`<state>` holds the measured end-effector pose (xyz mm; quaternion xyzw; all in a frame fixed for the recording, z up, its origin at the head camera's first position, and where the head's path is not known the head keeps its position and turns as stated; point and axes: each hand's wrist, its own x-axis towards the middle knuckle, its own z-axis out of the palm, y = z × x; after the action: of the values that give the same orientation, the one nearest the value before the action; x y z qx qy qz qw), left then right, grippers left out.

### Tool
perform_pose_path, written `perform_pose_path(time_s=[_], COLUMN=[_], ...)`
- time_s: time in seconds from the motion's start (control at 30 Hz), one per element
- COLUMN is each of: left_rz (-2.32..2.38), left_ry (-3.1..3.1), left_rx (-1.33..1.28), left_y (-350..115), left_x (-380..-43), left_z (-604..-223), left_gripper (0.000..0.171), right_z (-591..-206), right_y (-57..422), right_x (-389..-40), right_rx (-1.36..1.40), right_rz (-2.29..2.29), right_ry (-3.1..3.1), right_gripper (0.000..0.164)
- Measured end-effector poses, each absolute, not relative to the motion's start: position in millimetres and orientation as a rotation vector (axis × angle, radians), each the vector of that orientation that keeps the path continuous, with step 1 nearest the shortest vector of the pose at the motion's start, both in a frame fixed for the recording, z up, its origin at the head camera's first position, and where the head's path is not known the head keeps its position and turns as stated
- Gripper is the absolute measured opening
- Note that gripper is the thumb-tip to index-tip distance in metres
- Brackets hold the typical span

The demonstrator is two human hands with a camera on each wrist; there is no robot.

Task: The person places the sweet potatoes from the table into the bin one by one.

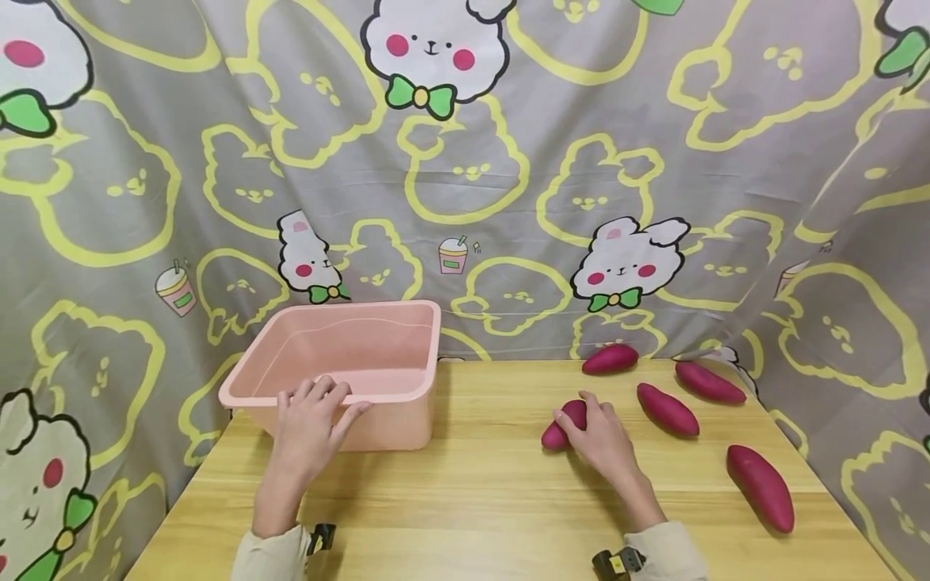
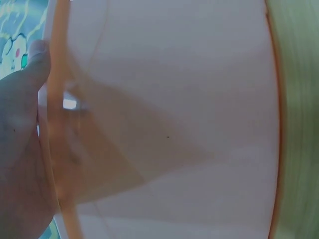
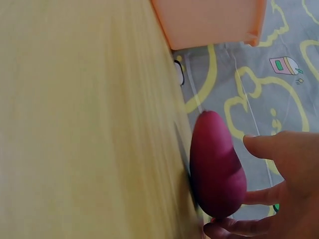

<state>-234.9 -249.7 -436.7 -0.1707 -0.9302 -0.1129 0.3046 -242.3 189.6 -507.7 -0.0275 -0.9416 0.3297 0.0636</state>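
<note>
On the left of the table is a pink plastic bin (image 1: 392,424), its wall (image 2: 174,164) filling most of the left wrist view. My left hand (image 1: 308,424) grips its near rim, fingers bent over the edge and hidden inside. A purple sweet potato (image 1: 555,437) lies on the table right of the bin. Around its far end is my right hand (image 1: 606,440). In the right wrist view the thumb stands slightly apart from the sweet potato (image 3: 214,159), while the fingertips (image 3: 217,230) are right at its end.
Several more sweet potatoes lie at the right: one (image 1: 610,359) by the back edge, others (image 1: 668,411) (image 1: 710,382) nearer the side, and one (image 1: 760,488) close to the right edge. A patterned grey curtain (image 1: 508,194) hangs behind and beside the wooden table (image 1: 465,516).
</note>
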Motion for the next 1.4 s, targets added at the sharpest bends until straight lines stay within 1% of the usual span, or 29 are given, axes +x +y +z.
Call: perform_pose_path(time_s=[0.3, 0.67, 0.8, 1.0, 1.2, 1.4], left_rz=[-0.279, -0.311, -0.307, -0.307, -0.308, -0.301], left_ry=[-2.489, -2.482, -2.478, -2.472, -2.462, -2.448], left_rx=[-0.429, -0.448, -0.442, -0.421, -0.426, -0.435], left_y=[-244.2, -244.8, -245.1, -248.2, -249.4, -250.1], left_x=[-234.2, -238.7, -239.3, -236.1, -235.0, -233.8], left_z=[-433.8, -435.3, -435.8, -438.8, -439.2, -440.0], left_gripper=[0.032, 0.031, 0.031, 0.032, 0.032, 0.032], right_z=[-512.9, -510.6, -509.2, -509.3, -510.2, -513.4], right_y=[181.2, 182.3, 185.2, 187.8, 190.8, 194.3], right_x=[-243.9, -241.4, -240.7, -242.7, -242.8, -242.0], right_rx=[-0.1, -0.068, -0.07, -0.071, -0.071, -0.064], right_rz=[0.937, 0.948, 0.939, 0.906, 0.926, 0.979], right_ry=[-2.841, -2.822, -2.806, -2.842, -2.841, -2.832], right_gripper=[0.074, 0.065, 0.067, 0.076, 0.07, 0.069])
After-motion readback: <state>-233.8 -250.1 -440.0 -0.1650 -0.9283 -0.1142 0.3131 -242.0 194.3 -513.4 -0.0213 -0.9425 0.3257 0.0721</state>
